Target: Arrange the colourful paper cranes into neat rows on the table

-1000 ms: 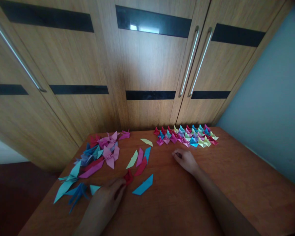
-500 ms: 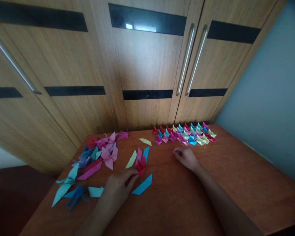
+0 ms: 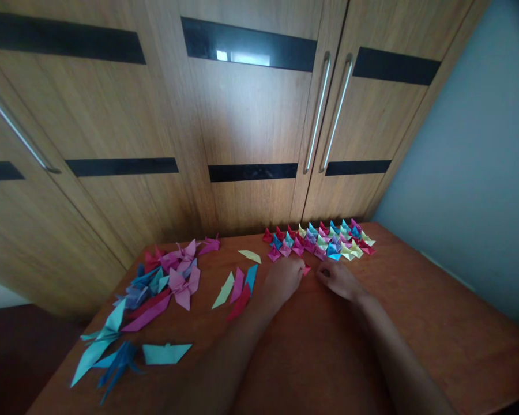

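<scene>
My left hand (image 3: 284,281) is closed on a small red paper piece (image 3: 306,270), mostly hidden by the fingers, just in front of the rows of small folded papers (image 3: 322,239). To its right, my right hand (image 3: 339,279) rests with curled fingers near the same rows; whether it holds anything is hidden. Left of my left forearm lie flat folded pieces: a pale green one (image 3: 224,290), a pink one (image 3: 237,284), a blue one (image 3: 251,278) and a red one (image 3: 239,304). A pale yellow piece (image 3: 249,256) lies behind them.
Larger folded paper figures (image 3: 182,285) are heaped on the left of the brown table (image 3: 311,351). A turquoise piece (image 3: 166,354) and a blue figure (image 3: 119,366) lie nearer. Wooden cabinet doors (image 3: 251,121) stand behind, with a wall (image 3: 467,190) at the right.
My left hand has moved right and away from me with the red piece, coming close to my right hand. The view has shifted slightly. The blue piece near my left hand is now hidden.
</scene>
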Demonstrator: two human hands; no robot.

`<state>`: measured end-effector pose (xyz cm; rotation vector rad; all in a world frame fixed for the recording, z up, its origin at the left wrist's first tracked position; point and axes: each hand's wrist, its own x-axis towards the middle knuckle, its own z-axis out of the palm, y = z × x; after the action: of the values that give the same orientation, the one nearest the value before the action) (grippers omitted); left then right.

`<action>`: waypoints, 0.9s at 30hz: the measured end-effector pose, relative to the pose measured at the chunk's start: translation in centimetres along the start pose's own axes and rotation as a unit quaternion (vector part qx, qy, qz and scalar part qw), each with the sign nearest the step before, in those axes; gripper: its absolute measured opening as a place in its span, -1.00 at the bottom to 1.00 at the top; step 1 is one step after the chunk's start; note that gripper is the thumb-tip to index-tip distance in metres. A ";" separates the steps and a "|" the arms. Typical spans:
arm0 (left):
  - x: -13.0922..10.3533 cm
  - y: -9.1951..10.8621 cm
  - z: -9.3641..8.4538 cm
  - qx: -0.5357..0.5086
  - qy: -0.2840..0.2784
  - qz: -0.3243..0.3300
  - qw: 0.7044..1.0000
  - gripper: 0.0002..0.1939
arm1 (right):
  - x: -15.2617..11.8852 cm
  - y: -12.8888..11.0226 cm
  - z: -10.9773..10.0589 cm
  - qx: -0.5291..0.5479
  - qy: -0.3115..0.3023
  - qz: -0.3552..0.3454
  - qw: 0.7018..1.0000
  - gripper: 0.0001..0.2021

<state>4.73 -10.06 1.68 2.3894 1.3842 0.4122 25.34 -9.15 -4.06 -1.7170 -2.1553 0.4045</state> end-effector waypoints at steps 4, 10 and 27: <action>2.4 0.8 1.6 0.022 0.011 0.017 1.000 -0.76 | 0.1 0.4 0.0 0.003 0.000 0.006 1.000 -0.84; 4.3 0.7 3.1 0.029 0.020 0.019 0.999 -0.72 | 0.2 0.4 0.4 0.007 -0.002 0.007 1.000 -0.86; 3.6 0.6 3.8 -0.007 0.056 0.029 0.998 -0.80 | 0.1 0.2 0.3 0.009 0.001 0.015 1.000 -0.87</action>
<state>8.48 -7.76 -1.16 2.4331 1.3562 0.5771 25.34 -9.04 -4.40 -1.7418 -2.1204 0.4287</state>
